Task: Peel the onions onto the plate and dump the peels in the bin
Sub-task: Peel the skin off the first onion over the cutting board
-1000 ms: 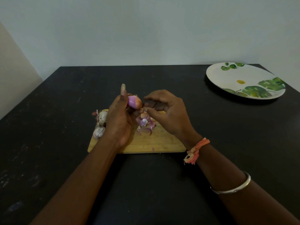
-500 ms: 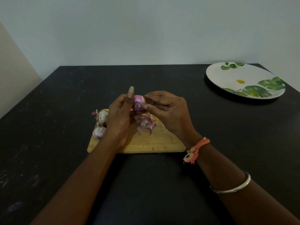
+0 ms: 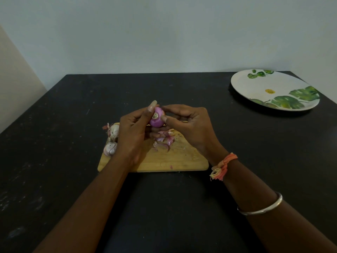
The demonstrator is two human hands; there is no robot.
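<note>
Open room around a crowded centre
Dark table [image 3: 73, 143] stretches open at left, bottom, and between the cutting board [image 3: 184, 159] and the plate [image 3: 264, 83] at upper right; peels [image 3: 164, 141] and two onions [image 3: 113, 131] crowd the board's left and middle.

Dim, soft light; black table [image 3: 73, 125] loses detail, faint shadow by plate [image 3: 255, 88], slightly soft w/ wide-angle bend twd edges.

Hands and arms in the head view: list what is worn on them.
No sleeves show on either forearm. At the wrist of the right hand is an orange thread band with a pale frayed tassel; a plain silver bangle sits further up that forearm. The left hand and its arm wear nothing visible.
</note>
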